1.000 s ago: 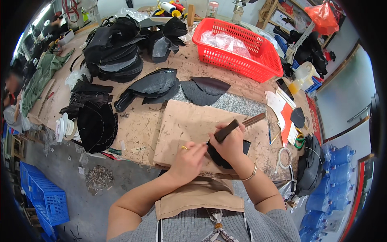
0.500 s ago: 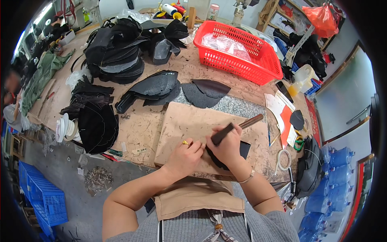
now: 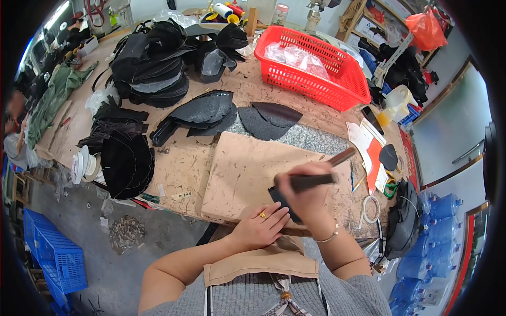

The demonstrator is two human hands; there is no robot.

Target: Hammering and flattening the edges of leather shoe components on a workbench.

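A black leather-like piece [image 3: 285, 201] lies at the front of the tan board [image 3: 237, 163], partly hidden under my hands. My left hand [image 3: 261, 226], with a gold ring, rests flat; its fingers are stretched out, the tips on the near edge of the piece. Above the piece, my right hand [image 3: 308, 197] is closed round a hammer with a dark head [image 3: 313, 182] and a brown wooden handle [image 3: 343, 156] that points to the far right. Motion smears that hand and the hammer head.
Beyond the board lie stacked black cut pieces [image 3: 203, 113] and a red plastic basket [image 3: 316, 92] holding clear bags. A tape roll [image 3: 371, 209], green-handled scissors [image 3: 390, 188] and pattern sheets [image 3: 363, 142] are to the right. White spools [image 3: 87, 166] stand left.
My right hand has risen and turned, swinging the hammer rightward. My left hand has slid right and nearer to me, its fingers now straighter. The black piece has turned and shifted.
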